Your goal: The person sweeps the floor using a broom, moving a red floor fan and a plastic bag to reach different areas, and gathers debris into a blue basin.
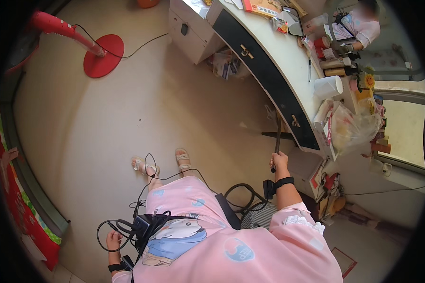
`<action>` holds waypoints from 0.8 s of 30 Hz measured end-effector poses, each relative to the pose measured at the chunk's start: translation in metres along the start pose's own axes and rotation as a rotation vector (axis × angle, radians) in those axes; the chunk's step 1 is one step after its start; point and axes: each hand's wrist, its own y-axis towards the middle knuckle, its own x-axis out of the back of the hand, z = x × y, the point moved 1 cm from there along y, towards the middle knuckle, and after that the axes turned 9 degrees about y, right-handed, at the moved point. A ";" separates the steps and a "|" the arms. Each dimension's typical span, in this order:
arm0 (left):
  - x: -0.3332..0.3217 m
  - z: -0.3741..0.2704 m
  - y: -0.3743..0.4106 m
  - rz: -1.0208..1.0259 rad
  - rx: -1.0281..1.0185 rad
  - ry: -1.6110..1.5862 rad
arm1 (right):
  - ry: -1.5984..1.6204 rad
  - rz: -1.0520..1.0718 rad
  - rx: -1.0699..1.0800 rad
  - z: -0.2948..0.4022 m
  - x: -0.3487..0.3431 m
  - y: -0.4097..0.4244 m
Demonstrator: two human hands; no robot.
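Note:
My right hand (279, 161) is closed around a dark, slim stick (278, 136), a handle of some kind. Its near end pokes out below my fist, and the far part runs under the desk (294, 70), where its tip is hidden. Low at the left, beside a loop of black cable, hangs my left hand (114, 241) with its fingers curled. Nothing shows in it, but its palm is turned from view. Each wrist wears a black strap with a small device. A black device with coiled cables (147, 226) rests at my waist.
A red pedestal fan (104, 56) stands at the upper left, its cord crossing the floor (102, 123). On the desk are a paper roll (328, 87), a plastic bag (352, 123) and bottles below a mirror (389, 49). A striped stool seat (258, 216) is beside me.

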 end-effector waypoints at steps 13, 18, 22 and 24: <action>-0.033 0.002 0.005 0.048 -0.012 0.054 | 0.080 0.176 0.043 -0.034 0.048 -0.063; -0.026 -0.014 0.009 0.030 -0.073 0.039 | -0.009 0.287 0.060 0.002 0.058 -0.066; -0.024 -0.027 0.012 0.043 -0.085 0.065 | -0.123 0.304 0.189 0.003 0.031 -0.020; -0.022 -0.025 0.011 0.035 -0.069 0.082 | -0.205 0.265 0.234 -0.002 0.018 0.022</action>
